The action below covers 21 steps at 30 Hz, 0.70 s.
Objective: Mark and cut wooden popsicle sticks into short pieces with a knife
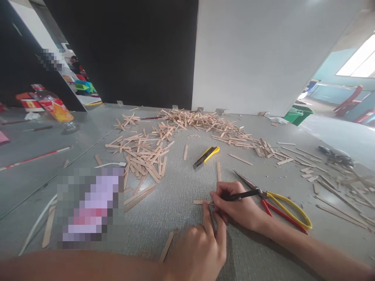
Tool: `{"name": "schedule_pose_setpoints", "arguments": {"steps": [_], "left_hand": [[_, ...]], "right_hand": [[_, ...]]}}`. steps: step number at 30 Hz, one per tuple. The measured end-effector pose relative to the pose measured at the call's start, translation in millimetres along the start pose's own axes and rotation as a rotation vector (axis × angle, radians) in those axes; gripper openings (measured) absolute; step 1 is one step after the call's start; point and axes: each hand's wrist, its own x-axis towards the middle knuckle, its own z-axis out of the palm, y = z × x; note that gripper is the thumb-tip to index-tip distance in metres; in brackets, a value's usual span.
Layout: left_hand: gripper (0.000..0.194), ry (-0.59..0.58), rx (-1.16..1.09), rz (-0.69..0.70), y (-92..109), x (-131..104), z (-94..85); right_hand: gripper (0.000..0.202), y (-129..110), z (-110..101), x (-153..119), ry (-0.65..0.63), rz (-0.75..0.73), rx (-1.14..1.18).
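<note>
Gripping a black pen, my right hand is closed, with the pen's tip end hidden behind the fingers. Under both hands lies a short wooden craft stick, partly covered. My left hand presses its fingertips down on this stick and holds it against the table; its other fingers are bent. Just beyond my right hand another craft stick points away. Long-nosed pliers with red and yellow handles lie open beside my right wrist. Farther off is a yellow and black utility knife.
Piles of craft sticks arc across the grey table before upright black and white panels. Cut scraps lie at right. At left are a pixelated purple object, a white cable and a tilted bottle.
</note>
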Motion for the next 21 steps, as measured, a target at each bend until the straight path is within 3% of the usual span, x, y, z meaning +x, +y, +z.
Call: {"name": "schedule_pose_setpoints", "arguments": {"steps": [5, 21], "left_hand": [[0.05, 0.017, 0.018, -0.005, -0.3, 1.7, -1.3], [0.05, 0.036, 0.011, 0.006, 1.1, 3.2, -2.7]], "right_hand": [[0.039, 0.2, 1.8, 2.6, -0.019, 0.086, 0.015], [0.039, -7.2, 3.3, 4.8, 0.006, 0.068, -0.026]]}}
